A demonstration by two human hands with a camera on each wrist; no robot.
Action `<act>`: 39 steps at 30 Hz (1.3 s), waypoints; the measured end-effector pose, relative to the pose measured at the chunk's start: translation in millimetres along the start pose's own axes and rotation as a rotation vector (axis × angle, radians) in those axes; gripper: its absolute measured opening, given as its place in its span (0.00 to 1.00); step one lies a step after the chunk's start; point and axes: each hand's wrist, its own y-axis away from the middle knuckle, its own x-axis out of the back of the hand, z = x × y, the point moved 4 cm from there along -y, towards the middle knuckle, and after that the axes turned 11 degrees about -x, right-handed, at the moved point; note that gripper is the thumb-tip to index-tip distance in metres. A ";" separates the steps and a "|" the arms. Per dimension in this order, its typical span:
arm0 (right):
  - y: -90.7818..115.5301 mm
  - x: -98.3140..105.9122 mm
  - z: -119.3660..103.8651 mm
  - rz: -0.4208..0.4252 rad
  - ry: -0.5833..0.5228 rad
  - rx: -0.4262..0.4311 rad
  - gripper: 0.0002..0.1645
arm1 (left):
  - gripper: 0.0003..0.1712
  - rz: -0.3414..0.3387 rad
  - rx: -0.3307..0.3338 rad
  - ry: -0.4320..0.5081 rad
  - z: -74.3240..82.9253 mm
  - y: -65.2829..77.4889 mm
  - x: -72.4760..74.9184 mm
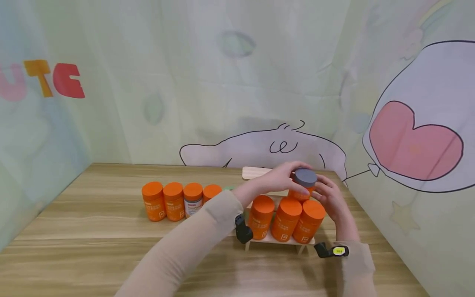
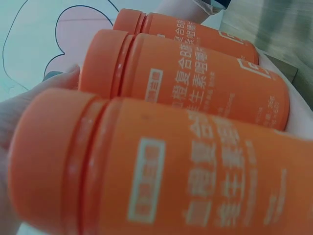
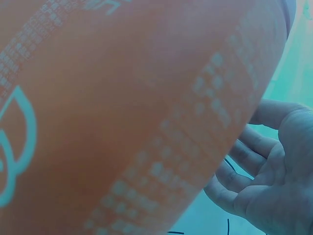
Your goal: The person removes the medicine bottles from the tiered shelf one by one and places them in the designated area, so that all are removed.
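My left hand (image 1: pixel 276 180) grips an orange jar with a grey lid (image 1: pixel 305 177), its thumb across the front. At the jar's right side is my right hand (image 1: pixel 331 199), fingers loosely bent and spread; whether they touch the jar I cannot tell. In the right wrist view the right hand (image 3: pixel 274 166) appears beyond a large, blurred orange jar (image 3: pixel 137 107). Three orange-lidded jars (image 1: pixel 286 218) stand side by side on the front step of a small wooden rack (image 1: pixel 274 240), just below the hands. These jars (image 2: pixel 205 78) fill the left wrist view.
To the left, a row of orange-lidded jars (image 1: pixel 174 201) stands on the wood-grain table (image 1: pixel 92 255); one jar (image 1: pixel 193 202) has a grey and white body. A pale wooden board (image 1: pixel 254 172) of the rack rises behind. Printed curtains (image 1: pixel 208 95) enclose the back and sides.
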 end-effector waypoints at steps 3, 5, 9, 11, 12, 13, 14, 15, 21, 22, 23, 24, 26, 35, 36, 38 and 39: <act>0.2 -0.4 -0.2 -0.001 -0.005 -0.004 0.17 | 0.38 0.018 -0.034 0.001 1.5 4.9 5.9; 0.1 -0.8 -0.2 0.001 0.005 -0.007 0.15 | 0.39 0.036 -0.055 0.001 3.8 9.0 11.1; -0.9 -0.9 -0.1 0.015 0.028 -0.010 0.13 | 0.40 0.088 -0.071 0.027 9.7 17.3 23.5; -1.3 -0.5 -0.1 0.023 0.031 -0.014 0.12 | 0.40 0.120 -0.079 0.056 12.7 21.5 30.2; -1.4 -0.6 -0.2 0.027 0.031 -0.016 0.12 | 0.41 0.136 -0.086 0.073 14.1 23.8 33.6; -1.4 -0.5 -0.2 0.033 0.030 -0.020 0.11 | 0.41 0.152 -0.095 0.086 15.6 26.3 37.0; -1.3 -0.6 -0.2 0.039 0.030 -0.023 0.11 | 0.41 0.167 -0.103 0.100 17.0 29.1 40.5; -1.2 -0.6 -0.2 0.045 0.032 -0.029 0.11 | 0.41 0.183 -0.108 0.115 18.1 32.4 44.0; 0.1 -1.4 -0.5 0.070 0.049 -0.053 0.16 | 0.43 0.279 -0.101 0.135 23.7 58.3 67.2; 0.3 -1.4 -0.8 0.072 0.051 -0.054 0.17 | 0.43 0.291 -0.101 0.129 24.5 62.7 70.9; 0.4 -2.0 -0.7 0.075 0.053 -0.054 0.18 | 0.43 0.302 -0.100 0.120 24.3 67.5 75.0; 0.4 -2.4 -0.6 0.078 0.055 -0.054 0.18 | 0.43 0.311 -0.100 0.112 24.4 72.2 78.7; 0.5 -2.4 -0.8 0.081 0.057 -0.054 0.18 | 0.42 0.330 -0.096 0.088 23.8 81.1 85.4; 0.9 -2.3 -0.7 0.087 0.075 -0.056 0.22 | 0.42 0.408 -0.029 0.039 13.5 124.4 106.9; 1.0 -2.3 -0.7 0.087 0.078 -0.056 0.23 | 0.41 0.413 -0.021 0.037 12.6 128.9 108.3; 1.2 -2.1 -0.5 0.088 0.083 -0.057 0.24 | 0.41 0.418 -0.016 0.035 10.7 137.1 110.5; 1.3 -1.9 -0.5 0.089 0.086 -0.057 0.24 | 0.40 0.416 -0.016 0.038 10.0 140.7 111.1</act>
